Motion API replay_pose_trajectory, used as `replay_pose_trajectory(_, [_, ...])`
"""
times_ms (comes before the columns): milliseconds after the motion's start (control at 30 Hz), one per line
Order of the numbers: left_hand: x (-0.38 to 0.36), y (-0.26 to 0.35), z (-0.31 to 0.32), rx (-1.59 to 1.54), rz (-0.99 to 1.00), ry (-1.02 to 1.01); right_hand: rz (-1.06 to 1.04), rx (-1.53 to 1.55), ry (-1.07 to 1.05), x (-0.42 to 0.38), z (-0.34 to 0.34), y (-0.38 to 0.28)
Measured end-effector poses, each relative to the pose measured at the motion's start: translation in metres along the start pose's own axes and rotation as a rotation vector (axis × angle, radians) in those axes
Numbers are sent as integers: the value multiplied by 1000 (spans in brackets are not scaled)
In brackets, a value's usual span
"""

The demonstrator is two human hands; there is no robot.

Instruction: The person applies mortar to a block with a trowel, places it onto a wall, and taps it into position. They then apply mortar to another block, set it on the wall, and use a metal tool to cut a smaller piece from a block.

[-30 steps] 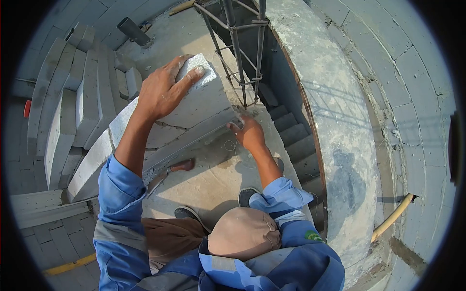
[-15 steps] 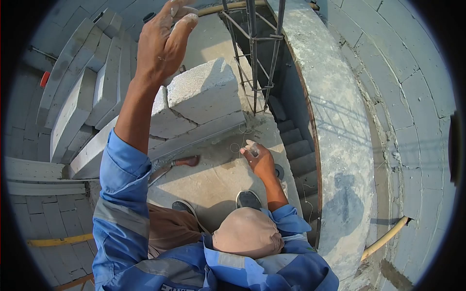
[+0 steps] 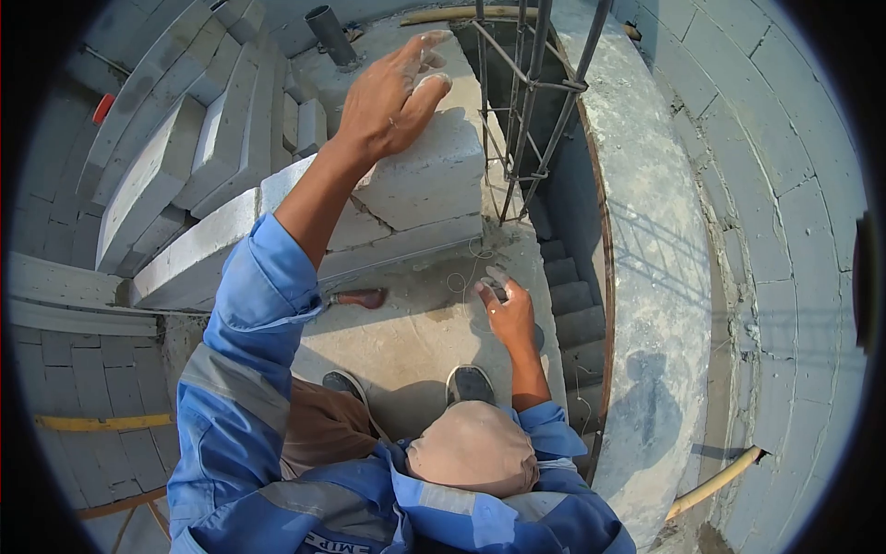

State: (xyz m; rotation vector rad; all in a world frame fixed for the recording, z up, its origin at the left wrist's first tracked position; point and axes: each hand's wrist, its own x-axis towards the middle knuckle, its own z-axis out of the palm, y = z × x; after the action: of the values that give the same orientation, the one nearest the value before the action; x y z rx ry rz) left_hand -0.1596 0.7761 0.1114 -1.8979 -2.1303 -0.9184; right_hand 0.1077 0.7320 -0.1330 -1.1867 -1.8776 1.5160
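My left hand (image 3: 392, 97) is raised over the top of a white block wall (image 3: 425, 171), its dusty fingers loosely bent and the thumb apart from them. Nothing shows in its grasp. Lower down, my right hand (image 3: 509, 309) hovers above the concrete floor (image 3: 415, 332), thumb and fingertips apart. A thin looped string (image 3: 457, 283) shows right beside that thumb, curling up toward the wall's end. On the floor by the wall's foot lies a tool with a brown handle (image 3: 360, 297), partly hidden behind my left sleeve.
Upright rebar (image 3: 535, 74) rises beyond the wall's end. A stairwell with steps (image 3: 572, 295) drops away on my right, bordered by a concrete ledge (image 3: 651, 277). White blocks (image 3: 152, 180) are stacked at left. A grey pipe (image 3: 330, 35) stands at the back.
My left hand has come lower and to the right in view, now over the block wall. My right hand has shifted slightly right and down. The view has tilted a little.
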Motion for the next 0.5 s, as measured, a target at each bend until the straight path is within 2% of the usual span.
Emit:
replay_pose_trajectory(100, [23, -7, -20, 6, 104, 117, -12, -14, 37, 4, -5, -4])
replay_pose_trajectory(133, [29, -13, -21, 9, 98, 120, -27, -24, 54, 6, -5, -5])
replay_pose_trajectory(233, [26, -14, -6, 19, 267, 298, -55, -18, 57, 6, 0, -6])
replay_pose_trajectory(267, [8, -13, 10, 83, 296, 206, -53, -20, 53, 5, 2, -6])
replay_pose_trajectory(333, [-1, -12, 19, 18, 142, 47, -10, -75, 0, 4, 4, -8])
replay_pose_trajectory(500, [3, -17, 24, 122, 196, 37, -80, -6, 32, 1, 7, -19])
